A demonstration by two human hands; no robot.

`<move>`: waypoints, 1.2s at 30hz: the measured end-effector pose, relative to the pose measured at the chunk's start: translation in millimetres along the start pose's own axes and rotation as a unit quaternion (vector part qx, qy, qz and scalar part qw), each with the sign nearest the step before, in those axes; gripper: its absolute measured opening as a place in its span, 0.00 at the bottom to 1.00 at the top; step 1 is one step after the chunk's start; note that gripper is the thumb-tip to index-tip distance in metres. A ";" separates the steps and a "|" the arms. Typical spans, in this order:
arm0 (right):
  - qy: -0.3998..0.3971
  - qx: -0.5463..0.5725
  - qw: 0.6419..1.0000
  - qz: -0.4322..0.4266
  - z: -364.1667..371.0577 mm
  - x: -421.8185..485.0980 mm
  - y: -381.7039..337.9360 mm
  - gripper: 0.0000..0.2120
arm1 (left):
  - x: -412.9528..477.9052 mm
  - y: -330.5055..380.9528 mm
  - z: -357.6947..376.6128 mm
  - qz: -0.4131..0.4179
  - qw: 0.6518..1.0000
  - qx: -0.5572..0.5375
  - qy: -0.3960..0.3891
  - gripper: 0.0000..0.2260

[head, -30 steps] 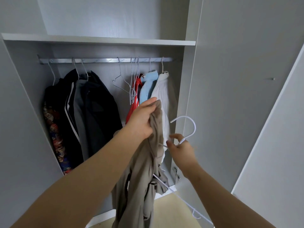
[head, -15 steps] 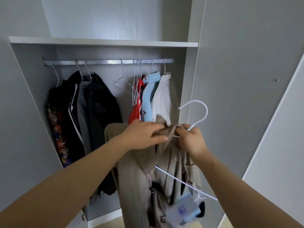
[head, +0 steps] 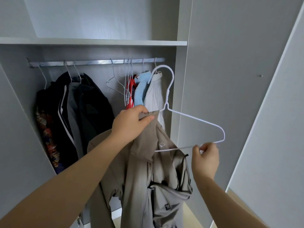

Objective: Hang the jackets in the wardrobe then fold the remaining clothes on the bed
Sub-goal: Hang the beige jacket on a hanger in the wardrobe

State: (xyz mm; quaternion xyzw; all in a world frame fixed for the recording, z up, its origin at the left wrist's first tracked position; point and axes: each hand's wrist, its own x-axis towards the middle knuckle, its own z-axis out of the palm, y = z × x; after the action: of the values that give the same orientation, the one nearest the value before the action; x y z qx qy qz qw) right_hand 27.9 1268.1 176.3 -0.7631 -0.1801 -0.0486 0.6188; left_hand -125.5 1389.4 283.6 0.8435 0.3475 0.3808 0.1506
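Head view looks into an open wardrobe (head: pixel 98 42). The left hand (head: pixel 130 124) grasps the collar of a beige jacket (head: pixel 141 178) in a closed fist and holds it up in front of the hanging space, below the rail (head: pixel 95 62). The jacket's body hangs down between the two forearms. The right hand (head: pixel 205 160) pinches the bottom bar of a white wire hanger (head: pixel 197 120) between thumb and fingertips. The bar's left end reaches the jacket's neck opening, and the hook stands upright, clear of the rail. A small black patch (head: pixel 167 207) low on the jacket carries white letters (they look like "FI", no more is legible). A pale square label (head: pixel 162 144) inside the neck is too small to read. On the rail hang dark jackets (head: pixel 88 102) at the left, bare wire hangers (head: pixel 115 83) in the middle, then a red garment (head: pixel 131 94), a light blue garment (head: pixel 139 91) and a pale grey garment (head: pixel 154 94).
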 end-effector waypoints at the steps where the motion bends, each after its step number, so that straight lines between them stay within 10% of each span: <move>1: -0.035 -0.012 0.999 0.038 2.1 -2.7 8.0 0.11 | 1.4 1.8 -3.5 -0.001 1.000 -0.005 0.011 0.12; 5: -0.130 -0.085 0.977 0.143 7.0 -11.3 18.3 0.08 | 4.1 7.1 -18.4 0.005 0.997 -0.032 0.068 0.11; 8: -0.185 -0.087 0.941 0.271 8.9 -12.6 21.6 0.32 | 6.4 8.5 -30.3 0.023 0.993 -0.056 0.100 0.10; 13: -0.325 0.032 0.837 0.439 10.4 -9.2 24.4 0.07 | 12.6 -0.8 -50.9 0.048 0.989 -0.073 0.118 0.04; 23: -0.316 0.339 0.813 0.353 10.9 37.0 -3.5 0.13 | 20.8 -79.9 -87.1 -0.012 0.990 -0.064 0.128 0.15; 29: -0.413 0.216 0.824 0.321 -12.1 52.0 -37.6 0.09 | 22.3 -110.1 -93.4 0.004 0.999 -0.030 0.041 0.39; 36: -0.348 0.136 0.893 0.252 -9.8 68.2 -25.9 0.07 | 15.8 -113.4 -69.1 0.104 0.970 0.216 0.021 0.31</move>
State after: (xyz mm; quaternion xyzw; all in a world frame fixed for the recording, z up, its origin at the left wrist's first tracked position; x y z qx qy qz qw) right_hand 84.2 1277.7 222.8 -0.6595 -0.1900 0.4025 0.6058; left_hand -223.2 1480.5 279.3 0.8796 0.3347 0.3277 -0.0835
